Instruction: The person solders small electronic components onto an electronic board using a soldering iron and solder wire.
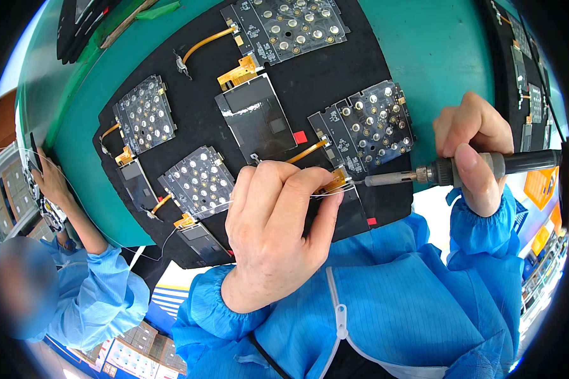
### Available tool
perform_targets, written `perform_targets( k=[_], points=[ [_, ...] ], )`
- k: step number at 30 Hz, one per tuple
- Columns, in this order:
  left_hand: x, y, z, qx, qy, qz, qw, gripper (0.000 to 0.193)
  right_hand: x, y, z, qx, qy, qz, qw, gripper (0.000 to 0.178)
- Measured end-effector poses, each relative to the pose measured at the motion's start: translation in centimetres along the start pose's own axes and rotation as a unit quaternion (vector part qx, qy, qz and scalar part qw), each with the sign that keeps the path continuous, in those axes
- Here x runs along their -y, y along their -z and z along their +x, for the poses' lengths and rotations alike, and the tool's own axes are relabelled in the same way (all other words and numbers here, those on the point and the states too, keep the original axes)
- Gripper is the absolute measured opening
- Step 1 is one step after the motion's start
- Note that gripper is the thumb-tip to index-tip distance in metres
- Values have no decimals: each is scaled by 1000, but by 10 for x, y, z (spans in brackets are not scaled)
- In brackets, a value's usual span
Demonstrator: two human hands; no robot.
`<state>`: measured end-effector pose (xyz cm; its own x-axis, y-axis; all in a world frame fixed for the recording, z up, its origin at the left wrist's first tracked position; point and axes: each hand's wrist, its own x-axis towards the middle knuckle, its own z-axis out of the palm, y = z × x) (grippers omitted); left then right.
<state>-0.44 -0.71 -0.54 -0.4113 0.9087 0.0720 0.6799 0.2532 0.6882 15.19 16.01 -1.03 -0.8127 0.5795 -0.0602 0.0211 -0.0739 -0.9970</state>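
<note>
My right hand [477, 142] grips a soldering iron [395, 179] by its handle. Its tip meets the orange flex connector [339, 179] at the lower edge of a keypad circuit board [376, 126]. My left hand [275, 230] pinches thin solder wire [321, 195] between thumb and forefinger, right beside the iron's tip. Under that hand, a dark display panel [351, 218] joined to this board is partly covered. Another dark display [256, 117] lies just beyond my left fingers, joined by its flex to a larger keypad board [297, 28].
A black mat [341, 69] on the green table [433, 50] carries these boards. Two more keypad boards, one at the left [145, 114] and one nearer [199, 180], have displays attached. Another person's hand [54, 183] works at far left. More boards [534, 104] lie at far right.
</note>
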Motion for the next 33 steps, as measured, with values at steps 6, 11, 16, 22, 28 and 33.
perform_targets(
  k=[6,11,16,22,28,33],
  points=[
    [-2,3,2,-7,-9,10,1000,25,4,7,4,-53,10,21,998,25],
    [-12,38,-16,-106,41,47,992,21,-8,9,10,-154,28,79,985,21],
    [59,129,-61,-303,186,165,920,12,-9,-17,16,-261,3,161,952,21],
    [115,133,-116,-142,359,-13,922,26,-9,-43,24,-238,34,228,944,21],
    [104,136,-117,-125,328,-134,927,22,-6,-44,22,-235,27,262,936,22],
    [104,123,-104,-148,245,-109,952,16,-4,-53,21,-259,38,275,925,21]
  ],
)
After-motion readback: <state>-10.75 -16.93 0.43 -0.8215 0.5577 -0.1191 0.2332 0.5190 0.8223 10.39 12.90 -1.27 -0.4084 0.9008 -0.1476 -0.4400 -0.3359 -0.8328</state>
